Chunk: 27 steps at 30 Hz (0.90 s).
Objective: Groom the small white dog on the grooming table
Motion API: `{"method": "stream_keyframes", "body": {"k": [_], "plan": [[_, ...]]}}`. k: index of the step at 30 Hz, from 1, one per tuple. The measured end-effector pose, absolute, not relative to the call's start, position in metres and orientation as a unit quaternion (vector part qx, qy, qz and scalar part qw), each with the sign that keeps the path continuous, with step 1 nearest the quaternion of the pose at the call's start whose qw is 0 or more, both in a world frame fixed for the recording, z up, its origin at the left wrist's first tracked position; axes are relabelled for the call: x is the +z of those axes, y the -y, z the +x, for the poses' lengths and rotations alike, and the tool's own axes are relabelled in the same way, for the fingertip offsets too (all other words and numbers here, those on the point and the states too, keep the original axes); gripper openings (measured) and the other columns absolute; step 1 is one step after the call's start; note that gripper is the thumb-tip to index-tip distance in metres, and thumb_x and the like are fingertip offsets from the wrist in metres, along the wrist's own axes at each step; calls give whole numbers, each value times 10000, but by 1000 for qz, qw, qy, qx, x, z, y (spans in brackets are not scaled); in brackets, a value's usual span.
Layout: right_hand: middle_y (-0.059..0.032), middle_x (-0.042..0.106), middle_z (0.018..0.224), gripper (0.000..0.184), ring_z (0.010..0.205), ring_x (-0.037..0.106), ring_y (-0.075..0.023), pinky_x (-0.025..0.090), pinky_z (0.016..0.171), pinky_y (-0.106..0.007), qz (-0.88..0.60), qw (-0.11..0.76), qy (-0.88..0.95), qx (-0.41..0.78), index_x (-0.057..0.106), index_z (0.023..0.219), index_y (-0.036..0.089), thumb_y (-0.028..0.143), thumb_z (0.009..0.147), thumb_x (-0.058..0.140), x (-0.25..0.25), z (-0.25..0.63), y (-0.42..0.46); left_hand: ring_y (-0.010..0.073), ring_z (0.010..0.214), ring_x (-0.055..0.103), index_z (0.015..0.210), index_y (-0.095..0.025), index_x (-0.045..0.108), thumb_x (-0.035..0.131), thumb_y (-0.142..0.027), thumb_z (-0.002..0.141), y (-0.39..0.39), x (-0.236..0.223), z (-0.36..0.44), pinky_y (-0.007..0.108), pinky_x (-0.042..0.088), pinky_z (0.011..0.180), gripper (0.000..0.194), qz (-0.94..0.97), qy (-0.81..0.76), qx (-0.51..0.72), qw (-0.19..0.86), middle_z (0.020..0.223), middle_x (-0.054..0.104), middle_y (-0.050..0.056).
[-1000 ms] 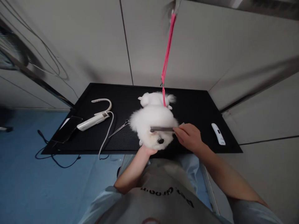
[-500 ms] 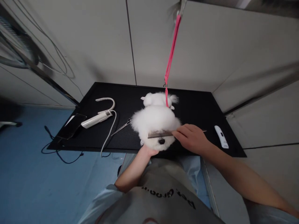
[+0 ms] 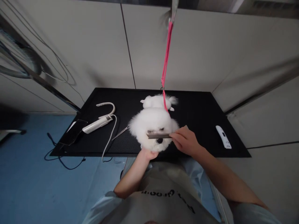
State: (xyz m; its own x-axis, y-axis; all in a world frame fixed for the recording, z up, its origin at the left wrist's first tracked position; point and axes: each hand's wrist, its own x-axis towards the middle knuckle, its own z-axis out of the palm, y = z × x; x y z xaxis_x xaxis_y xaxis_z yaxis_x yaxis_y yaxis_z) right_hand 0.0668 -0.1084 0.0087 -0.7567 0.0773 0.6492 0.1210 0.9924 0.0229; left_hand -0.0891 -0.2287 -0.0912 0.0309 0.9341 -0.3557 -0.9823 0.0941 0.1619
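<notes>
A fluffy white dog [image 3: 151, 119] lies on the black table facing me, its head close to the front edge. My left hand [image 3: 148, 154] cups the dog's chin from below, most of its fingers hidden under the fur. Pinched in my right hand [image 3: 185, 140] is a metal comb [image 3: 158, 136], lying level across the dog's face, just above the nose and below the eyes. A pink leash [image 3: 167, 56] runs from a metal post above down to the dog's neck. Scissors [image 3: 121, 133] lie left of the dog, partly hidden by its fur.
White corded clippers [image 3: 97, 124] and a dark phone-like slab [image 3: 73, 132] lie on the left of the black table [image 3: 198, 115]. On the right is a small white trimmer [image 3: 223, 137]. Cables [image 3: 64, 163] hang off the left edge, and a wall stands behind.
My right hand has drawn the comb out of the forehead fur and slightly down the face, so the eyes now show. My left hand keeps its hold under the chin. The view has shifted a little.
</notes>
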Motion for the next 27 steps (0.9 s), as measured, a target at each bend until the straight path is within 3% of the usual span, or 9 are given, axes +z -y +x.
{"method": "stream_keyframes", "body": {"k": [3,7,13,18,20,22,25,27], "plan": [[-37,650,762,184,705,557,-146,435,637,-255,-86,352,932,-26,671,862,205,130,874,503,0,64,106,123,561,557,1037,-205,638,430,-385,951,234,-89,-94,184,331,344,288,-96,-177,624,755,881,688,62],[-47,650,793,179,729,570,-149,444,658,-260,-103,363,926,23,673,886,206,158,884,501,-8,64,104,88,464,479,972,-240,619,445,-480,929,236,-83,-95,156,181,307,299,-108,-171,615,762,792,665,28],[-23,617,686,140,674,577,-140,464,634,-235,-229,426,874,57,620,814,188,152,864,494,-29,74,142,100,440,451,900,-229,600,469,-445,917,229,-83,-89,150,163,313,253,-153,-217,624,735,654,610,24],[-14,593,662,145,595,542,-124,424,555,-220,-338,399,845,115,590,730,197,190,830,486,-53,82,156,66,363,349,805,-214,605,531,-427,893,227,-81,-86,140,115,292,242,-177,-256,625,716,582,579,17],[-9,554,631,140,558,500,-128,399,535,-233,-424,415,797,117,560,697,197,224,814,489,-58,88,151,65,376,386,869,-231,633,580,-429,867,227,-78,-85,141,147,287,206,-154,-274,632,708,639,608,19],[-4,524,610,155,553,482,-130,390,539,-239,-449,430,772,133,534,668,200,253,808,493,-60,92,149,88,454,492,902,-233,649,613,-403,847,226,-75,-82,153,278,314,183,-129,-288,648,693,722,642,31],[-2,522,612,173,568,489,-128,394,557,-240,-414,378,799,219,536,655,199,282,802,498,-67,94,152,133,654,615,856,-215,658,654,-316,811,218,-75,-74,207,511,526,111,-102,-291,700,644,807,670,35],[4,526,605,140,557,484,-130,395,552,-246,-442,359,777,270,569,718,188,292,778,498,-73,94,151,162,781,641,829,-207,660,666,-318,798,208,-81,-67,251,556,686,115,-89,-292,731,610,848,681,40]]}}
